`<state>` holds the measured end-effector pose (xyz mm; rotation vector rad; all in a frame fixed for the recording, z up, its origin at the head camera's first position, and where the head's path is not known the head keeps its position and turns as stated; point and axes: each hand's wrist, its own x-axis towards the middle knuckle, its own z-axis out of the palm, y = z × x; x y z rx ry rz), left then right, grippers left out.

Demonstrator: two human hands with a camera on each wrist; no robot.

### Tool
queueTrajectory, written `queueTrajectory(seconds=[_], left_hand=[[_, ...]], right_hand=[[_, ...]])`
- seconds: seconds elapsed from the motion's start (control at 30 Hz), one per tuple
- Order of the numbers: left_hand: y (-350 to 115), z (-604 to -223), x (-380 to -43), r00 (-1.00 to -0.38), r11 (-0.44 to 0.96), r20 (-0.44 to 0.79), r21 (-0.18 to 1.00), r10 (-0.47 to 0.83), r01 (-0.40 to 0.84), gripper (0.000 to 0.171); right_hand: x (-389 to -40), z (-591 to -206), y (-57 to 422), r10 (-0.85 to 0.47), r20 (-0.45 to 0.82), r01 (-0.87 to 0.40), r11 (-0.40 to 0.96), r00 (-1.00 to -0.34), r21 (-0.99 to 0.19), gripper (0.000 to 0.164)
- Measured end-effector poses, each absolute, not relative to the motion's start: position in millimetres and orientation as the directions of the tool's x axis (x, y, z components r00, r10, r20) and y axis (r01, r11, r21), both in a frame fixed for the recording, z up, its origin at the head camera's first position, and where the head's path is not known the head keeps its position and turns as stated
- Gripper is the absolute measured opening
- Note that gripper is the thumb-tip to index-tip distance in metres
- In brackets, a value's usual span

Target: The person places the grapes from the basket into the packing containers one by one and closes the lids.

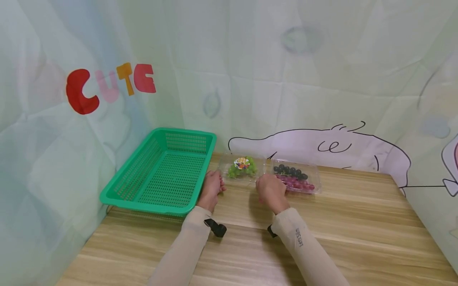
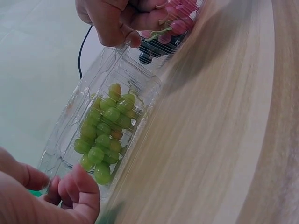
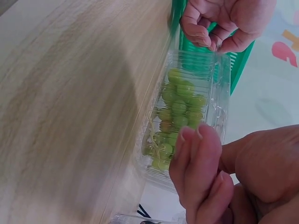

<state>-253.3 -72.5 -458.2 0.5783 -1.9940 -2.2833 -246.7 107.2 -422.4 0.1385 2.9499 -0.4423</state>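
Observation:
A clear plastic box of green grapes lies on the wooden table near the back wall. My left hand grips its left end, with curled fingers on the rim. My right hand holds the right end, its fingers lying against the box. In the left wrist view the right hand curls over the far end of the green grape box. A second clear box of dark and red grapes sits just to the right, touching the first.
An empty green plastic basket stands at the back left, right beside my left hand. A printed cloth hangs behind and on both sides. Bare table stretches toward me and to the right.

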Motion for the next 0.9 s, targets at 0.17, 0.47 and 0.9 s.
queueTrajectory(seconds=[0.17,0.47,0.9], left_hand=[[-72.1,-458.7,-254.1,-0.928,-0.181,-0.245,0.963,-0.279,-0.2,0.016],[-71.7,-460.1,-254.1,-0.932,-0.205,-0.247,0.959,-0.267,-0.196,0.016],[-72.3,-457.3,-252.3,-0.905,-0.26,-0.321,0.932,-0.278,-0.251,0.017]], right_hand=[[-245.6,-420.5,108.6,0.079,-0.166,0.125,0.949,-0.983,-0.29,0.036],[-245.4,-419.4,110.9,0.085,-0.153,0.125,0.954,-0.985,-0.273,0.038],[-243.1,-413.8,110.6,0.064,-0.085,0.082,0.97,-0.994,-0.229,0.041]])
